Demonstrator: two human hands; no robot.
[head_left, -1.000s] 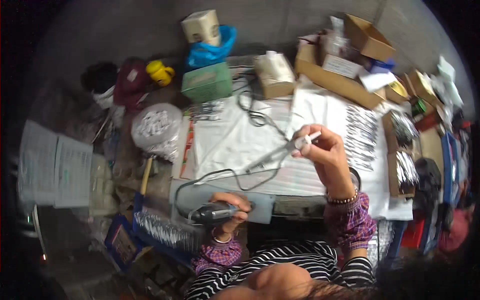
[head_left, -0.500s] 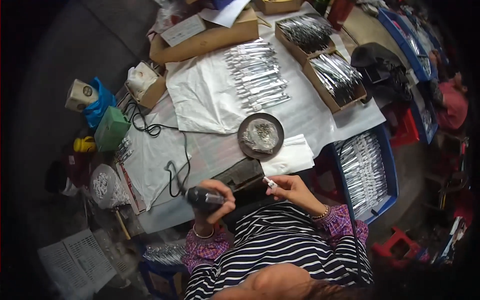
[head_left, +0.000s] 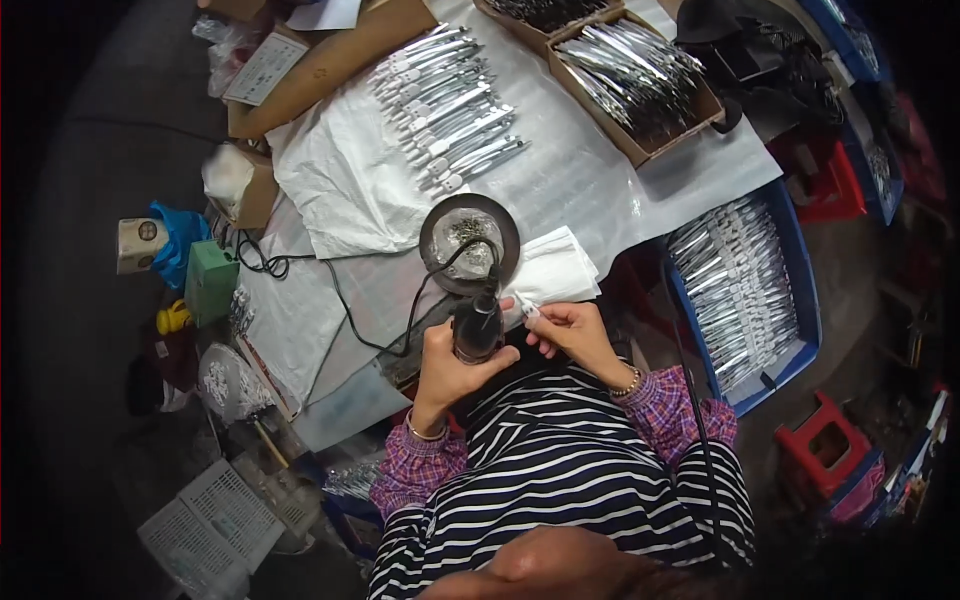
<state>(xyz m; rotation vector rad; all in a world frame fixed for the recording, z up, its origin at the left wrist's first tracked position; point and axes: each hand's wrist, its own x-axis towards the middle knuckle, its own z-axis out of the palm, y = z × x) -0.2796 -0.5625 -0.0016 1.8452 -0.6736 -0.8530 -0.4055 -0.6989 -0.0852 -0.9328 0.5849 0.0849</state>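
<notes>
One black power tool inside left hand

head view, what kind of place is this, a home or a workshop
Most likely a small assembly workshop: rows of identical metal pieces on white sheeting, a cardboard box and blue crate full of them, a corded power tool in the left hand.

Bright centre, dark, perhaps blurred rim
</notes>
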